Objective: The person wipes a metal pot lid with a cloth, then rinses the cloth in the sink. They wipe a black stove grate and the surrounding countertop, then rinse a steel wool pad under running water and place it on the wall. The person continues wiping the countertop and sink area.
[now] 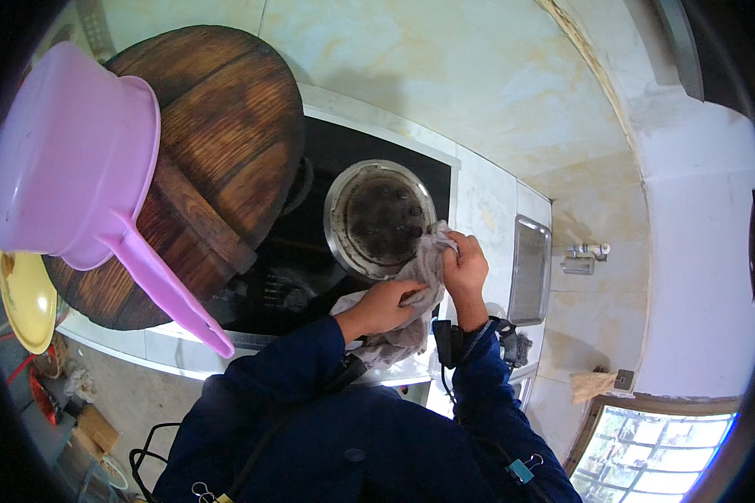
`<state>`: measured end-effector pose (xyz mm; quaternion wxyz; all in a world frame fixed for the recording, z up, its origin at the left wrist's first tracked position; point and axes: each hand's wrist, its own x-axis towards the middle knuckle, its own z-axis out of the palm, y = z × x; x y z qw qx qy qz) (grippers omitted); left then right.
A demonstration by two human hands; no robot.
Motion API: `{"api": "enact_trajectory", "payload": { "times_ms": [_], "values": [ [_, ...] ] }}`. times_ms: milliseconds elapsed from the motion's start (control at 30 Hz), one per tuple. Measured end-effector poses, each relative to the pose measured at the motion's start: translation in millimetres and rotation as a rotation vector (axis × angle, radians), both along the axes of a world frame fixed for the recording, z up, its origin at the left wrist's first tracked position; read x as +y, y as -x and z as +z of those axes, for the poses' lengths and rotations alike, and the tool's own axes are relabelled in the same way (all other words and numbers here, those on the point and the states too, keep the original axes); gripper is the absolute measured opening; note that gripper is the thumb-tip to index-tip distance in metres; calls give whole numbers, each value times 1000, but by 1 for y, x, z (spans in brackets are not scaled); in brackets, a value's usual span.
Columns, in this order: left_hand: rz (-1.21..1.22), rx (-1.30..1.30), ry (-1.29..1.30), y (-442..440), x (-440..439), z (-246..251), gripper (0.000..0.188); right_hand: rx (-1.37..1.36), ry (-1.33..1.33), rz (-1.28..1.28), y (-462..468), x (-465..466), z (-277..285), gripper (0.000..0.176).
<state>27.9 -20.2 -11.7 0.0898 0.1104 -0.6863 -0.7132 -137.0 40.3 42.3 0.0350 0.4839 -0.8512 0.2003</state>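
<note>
A grey, crumpled cloth [425, 270] hangs between both hands at the right edge of a black glass cooktop [384, 138]. My right hand [465, 270] grips its upper end, beside the rim of a round, blackened metal burner or pan [380, 217]; which of the two I cannot tell. My left hand [384, 307] lies lower on the cloth, below that round piece, with the fabric between thumb and fingers. The cloth's lower part spreads over the front edge of the white counter.
A large round wooden lid [226, 126] covers the cooktop's left part, with a pink plastic ladle [82, 157] on it. A metal tray [530, 270] lies on the counter at right. A yellow lid or basin [30, 302] shows at far left. A tiled wall [465, 94] rises behind.
</note>
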Motion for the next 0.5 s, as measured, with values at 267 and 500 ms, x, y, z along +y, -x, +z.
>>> {"api": "enact_trajectory", "payload": {
  "times_ms": [267, 500],
  "values": [
    [-31, -56, 58, 4, 3, 3, 48, -181, -117, 248, 12, 11, -29, 27],
    [7, -56, 12, 2, 7, -1, 48, -191, -96, 321, 15, 5, -43, 36]
  ]
}}
